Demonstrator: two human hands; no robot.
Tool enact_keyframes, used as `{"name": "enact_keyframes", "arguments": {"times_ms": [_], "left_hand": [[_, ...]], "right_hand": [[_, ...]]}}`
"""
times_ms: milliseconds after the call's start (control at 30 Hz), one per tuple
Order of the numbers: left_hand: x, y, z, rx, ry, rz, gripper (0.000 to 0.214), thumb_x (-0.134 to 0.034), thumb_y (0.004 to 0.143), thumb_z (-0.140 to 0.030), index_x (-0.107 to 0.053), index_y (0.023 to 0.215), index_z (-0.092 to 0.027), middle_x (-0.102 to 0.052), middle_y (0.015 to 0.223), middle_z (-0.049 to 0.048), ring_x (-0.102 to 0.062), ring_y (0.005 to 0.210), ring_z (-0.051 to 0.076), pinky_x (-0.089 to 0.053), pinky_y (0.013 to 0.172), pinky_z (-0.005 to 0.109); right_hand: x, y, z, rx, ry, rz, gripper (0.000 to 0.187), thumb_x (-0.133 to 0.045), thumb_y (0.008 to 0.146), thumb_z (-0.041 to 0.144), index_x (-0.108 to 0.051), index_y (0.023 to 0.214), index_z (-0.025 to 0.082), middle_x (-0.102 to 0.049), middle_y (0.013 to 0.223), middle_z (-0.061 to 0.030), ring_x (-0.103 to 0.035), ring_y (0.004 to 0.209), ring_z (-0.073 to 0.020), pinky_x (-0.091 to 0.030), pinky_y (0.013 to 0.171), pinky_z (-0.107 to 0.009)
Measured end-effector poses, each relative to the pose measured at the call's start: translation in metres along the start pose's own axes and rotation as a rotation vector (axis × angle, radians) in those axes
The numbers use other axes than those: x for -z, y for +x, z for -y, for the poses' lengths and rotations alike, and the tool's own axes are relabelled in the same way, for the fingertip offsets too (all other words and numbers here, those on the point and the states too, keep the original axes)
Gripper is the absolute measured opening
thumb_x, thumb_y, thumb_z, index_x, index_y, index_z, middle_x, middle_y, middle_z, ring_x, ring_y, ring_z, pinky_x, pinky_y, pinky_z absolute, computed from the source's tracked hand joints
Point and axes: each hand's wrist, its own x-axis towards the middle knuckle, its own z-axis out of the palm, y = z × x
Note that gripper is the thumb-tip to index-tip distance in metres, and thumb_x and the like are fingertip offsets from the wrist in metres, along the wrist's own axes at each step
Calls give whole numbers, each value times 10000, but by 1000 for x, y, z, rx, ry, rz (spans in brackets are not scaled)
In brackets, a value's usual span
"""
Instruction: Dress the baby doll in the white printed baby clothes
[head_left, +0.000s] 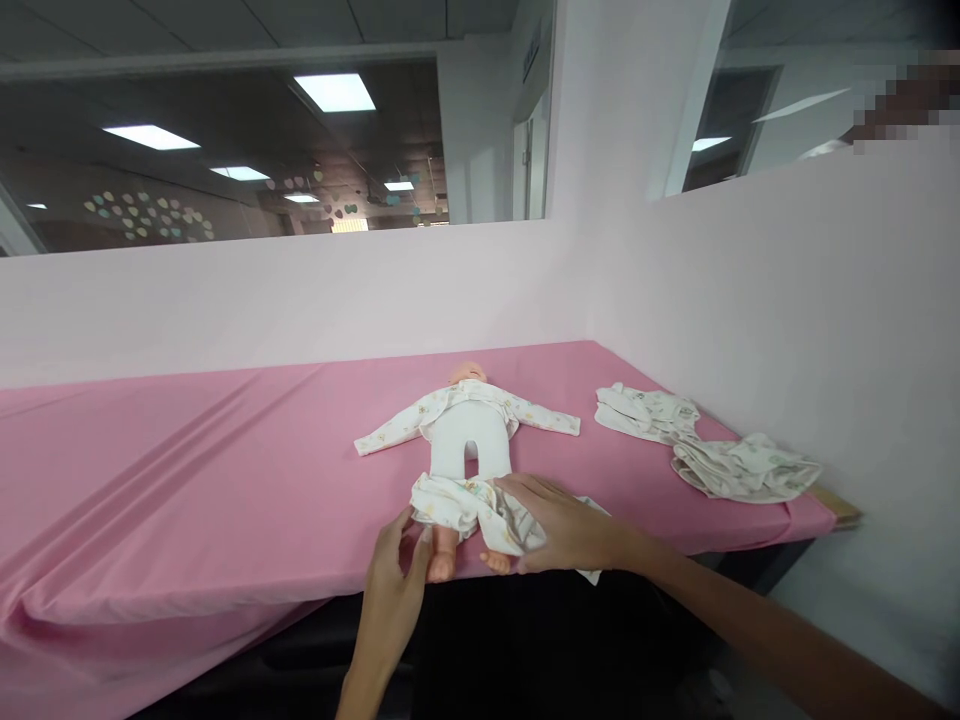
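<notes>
Pink cloth (285,470) is topped by a doll (469,420), around whose lower legs (444,538) soft, probably light trousers (454,502) are bunched, seemingly best taken by the upper edge (442,484), with the right hand (566,525) laid wide over them and the left hand (394,575) narrowly parted beside one foot (441,570), any pinch indiscernible.

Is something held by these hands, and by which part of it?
The right hand holds the patterned trousers by the bunched cloth of one leg. The left hand is at the other leg's edge; whether it grips cannot be told.
</notes>
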Motion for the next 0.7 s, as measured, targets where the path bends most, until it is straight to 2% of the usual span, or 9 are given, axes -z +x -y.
{"name": "enact_keyframes", "arguments": {"times_ms": [67, 167, 233, 300, 333, 400, 467, 567, 700], "left_hand": [[7, 6, -11, -64, 73, -88, 373, -454, 915, -501, -576, 1118, -212, -592, 1183, 81, -548, 1094, 249, -441, 968, 435], [11, 15, -44, -257, 161, -168, 287, -435, 933, -443, -589, 1016, -215, -599, 1091, 68, -556, 1003, 226, -456, 907, 396], [7, 23, -72, -407, 245, 24, 250, -442, 935, -383, -582, 1077, -232, -589, 1139, 63, -545, 1045, 217, -440, 925, 373], [-1, 33, -96, -570, 398, 349, 232, -458, 917, -330, -593, 1085, -245, -600, 1126, 57, -533, 1072, 227, -413, 944, 377], [-6, 38, -105, -605, 474, 480, 189, -463, 904, -304, -606, 1010, -240, -616, 1050, 48, -549, 1011, 227, -421, 898, 370], [-15, 47, -117, -604, 578, 631, 151, -452, 884, -265, -582, 822, -221, -611, 869, 31, -559, 836, 211, -420, 750, 329], [-19, 53, -121, -552, 577, 662, 197, -439, 875, -252, -520, 700, -210, -577, 753, 20, -523, 693, 185, -362, 620, 292], [-19, 57, -121, -504, 472, 660, 247, -455, 869, -281, -502, 638, -208, -562, 723, 20, -491, 651, 171, -313, 572, 282], [-19, 60, -118, -539, 506, 672, 210, -477, 846, -269, -520, 651, -203, -564, 828, 33, -496, 751, 183, -339, 633, 286]], "right_hand": [[-5, -9, -15, -33, -60, -34, 888, -677, 729, 424, -253, 1490, 253, -300, 1528, -72, -285, 1379, -288, -275, 1101, -403], [-15, -14, -34, -55, -126, -136, 597, -563, 811, 299, -409, 1384, 243, -483, 1379, -78, -434, 1254, -253, -337, 1036, -396], [-21, -13, -42, -50, -160, -196, 340, -489, 836, 230, -555, 1169, 215, -607, 1142, -70, -538, 1064, -227, -392, 943, -384], [-24, -11, -46, -41, -175, -242, 173, -447, 842, 200, -592, 936, 194, -629, 949, -56, -562, 914, -211, -409, 870, -377], [-24, -9, -48, -39, -150, -263, 149, -435, 842, 194, -582, 859, 190, -626, 895, -51, -563, 871, -205, -411, 846, -372], [-20, -7, -50, -80, 11, -311, 160, -411, 848, 208, -555, 781, 193, -618, 836, -38, -563, 813, -193, -423, 777, -343], [-12, -4, -53, -221, 312, -368, 161, -410, 857, 266, -529, 771, 201, -595, 772, -21, -556, 730, -178, -425, 661, -303], [1, 5, -60, -438, 648, -443, 182, -420, 852, 375, -481, 795, 213, -541, 691, -10, -538, 624, -169, -412, 543, -283], [11, 19, -63, -456, 648, -474, 199, -404, 845, 400, -446, 781, 216, -557, 697, -41, -559, 607, -175, -440, 530, -294]]}}
